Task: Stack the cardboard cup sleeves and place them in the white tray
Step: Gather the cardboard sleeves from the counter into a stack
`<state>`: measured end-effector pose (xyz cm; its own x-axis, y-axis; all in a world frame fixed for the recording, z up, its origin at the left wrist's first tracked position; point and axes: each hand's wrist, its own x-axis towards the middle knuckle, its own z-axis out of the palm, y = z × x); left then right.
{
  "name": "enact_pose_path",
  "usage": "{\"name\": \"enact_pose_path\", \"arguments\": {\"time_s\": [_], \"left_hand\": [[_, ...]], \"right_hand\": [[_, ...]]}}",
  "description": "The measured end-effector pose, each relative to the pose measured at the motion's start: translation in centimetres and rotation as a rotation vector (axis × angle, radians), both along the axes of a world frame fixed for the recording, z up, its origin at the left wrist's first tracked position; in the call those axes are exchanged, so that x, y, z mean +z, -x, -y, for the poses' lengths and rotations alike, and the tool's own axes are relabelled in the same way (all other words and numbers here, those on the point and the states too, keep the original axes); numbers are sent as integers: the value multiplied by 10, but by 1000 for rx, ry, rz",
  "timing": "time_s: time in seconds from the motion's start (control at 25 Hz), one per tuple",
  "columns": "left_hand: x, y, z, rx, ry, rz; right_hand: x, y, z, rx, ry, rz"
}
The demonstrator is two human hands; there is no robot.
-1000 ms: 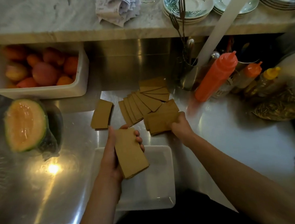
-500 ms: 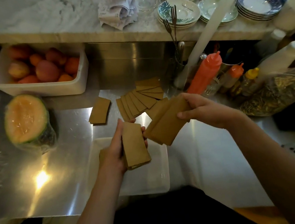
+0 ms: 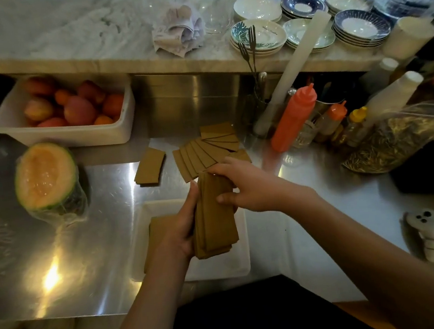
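We held the stack of sleeves (image 3: 213,213) in both hands: left hand (image 3: 176,232) clamped along its left edge, right hand (image 3: 242,185) pinching its far end. Directly beneath our grip lay the white tray (image 3: 244,258); beyond it, loose sleeves (image 3: 206,149) fanned on the tabletop (image 3: 96,232).

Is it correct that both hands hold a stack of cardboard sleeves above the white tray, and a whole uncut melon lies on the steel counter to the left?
Not quite. The head view shows the melon is cut in half, its orange flesh exposed. The rest holds: the left hand and right hand hold the stack of sleeves above the white tray.
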<state>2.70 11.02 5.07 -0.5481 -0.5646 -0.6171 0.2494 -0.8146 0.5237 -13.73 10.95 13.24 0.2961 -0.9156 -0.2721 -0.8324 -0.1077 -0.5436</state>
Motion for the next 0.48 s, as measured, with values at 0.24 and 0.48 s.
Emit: {"name": "enact_pose_path", "arguments": {"time_s": [0.24, 0.48], "left_hand": [[-4, -3, -4, -29, 1, -7], [-15, -8, -1, 68, -25, -289]], "right_hand": [[-12, -5, -13, -41, 85, 4], [-28, 3, -11, -246, 187, 182]]}}
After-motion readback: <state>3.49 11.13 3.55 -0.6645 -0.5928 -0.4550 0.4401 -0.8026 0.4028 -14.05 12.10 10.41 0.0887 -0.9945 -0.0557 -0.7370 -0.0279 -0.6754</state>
